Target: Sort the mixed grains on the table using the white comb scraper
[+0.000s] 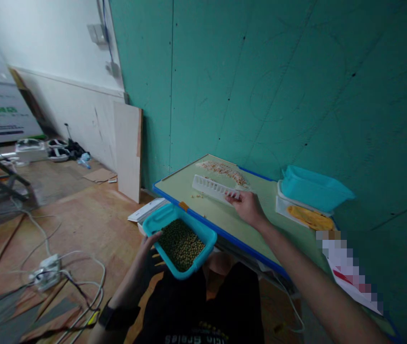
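My left hand point(152, 254) grips the left rim of a turquoise plastic basin point(208, 241), thumb over the edge and fingers under it. Green and yellowish beans point(182, 243) fill the basin's lower part; it hangs at the table's near edge, above my legs. My right hand point(246, 206) is closed on the right end of a white slotted plastic strip point(208, 186), held low over the table point(232, 217). Beyond the strip lies a spread band of brownish and whitish grains point(223, 169). A few loose pieces point(198, 196) sit nearer the front edge.
At the table's right stand another turquoise basin point(313, 188) and a yellow cloth-like item point(311, 218) in front of it. A green wall point(225, 86) closes off the back. On the floor at left are a power strip point(48, 272) with cables and a leaning board point(128, 150).
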### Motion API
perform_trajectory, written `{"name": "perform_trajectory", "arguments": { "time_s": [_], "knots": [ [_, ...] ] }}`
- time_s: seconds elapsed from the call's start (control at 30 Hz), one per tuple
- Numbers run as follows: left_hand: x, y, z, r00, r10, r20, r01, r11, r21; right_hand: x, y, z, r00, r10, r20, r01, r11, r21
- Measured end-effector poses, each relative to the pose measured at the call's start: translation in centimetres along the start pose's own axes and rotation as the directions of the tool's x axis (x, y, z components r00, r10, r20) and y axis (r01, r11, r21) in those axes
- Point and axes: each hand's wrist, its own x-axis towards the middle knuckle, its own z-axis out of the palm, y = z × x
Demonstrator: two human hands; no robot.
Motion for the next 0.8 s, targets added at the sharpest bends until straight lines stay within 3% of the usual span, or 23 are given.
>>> {"name": "perform_trajectory", "arguments": {
  "time_s": [0.17, 0.4, 0.57, 0.7, 0.8],
  "knots": [
    [0.4, 0.0, -0.6, 1.0, 0.017, 0.016, -0.017, 1.0, -0.004, -0.7, -0.9, 0.5, 0.997, -0.018, 0.079, 0.019, 1.0, -0.01],
    [-0.2, 0.1, -0.1, 1.0, -0.002, 0.024, 0.002, 1.0, 0.012, -5.3, -1.7, -1.3, 0.982, -0.13, 0.138, 0.109, 0.983, 0.15],
    [-1.8, 0.1, 1.0, 0.998, 0.029, 0.058, -0.031, 0.999, 0.032, -8.1, -3.6, -1.7, 0.983, -0.148, 0.105, 0.123, 0.969, 0.214],
    [-2.4, -0.2, 1.4, 0.994, 0.013, 0.11, -0.018, 0.999, 0.042, -8.1, -3.4, -1.1, 0.989, -0.134, 0.068, 0.111, 0.956, 0.271],
    [-2.4, -0.4, 1.4, 0.993, 0.007, 0.12, -0.011, 1.0, 0.029, -6.2, -2.0, -0.9, 0.997, -0.077, -0.009, 0.077, 0.961, 0.265]
  ]
}}
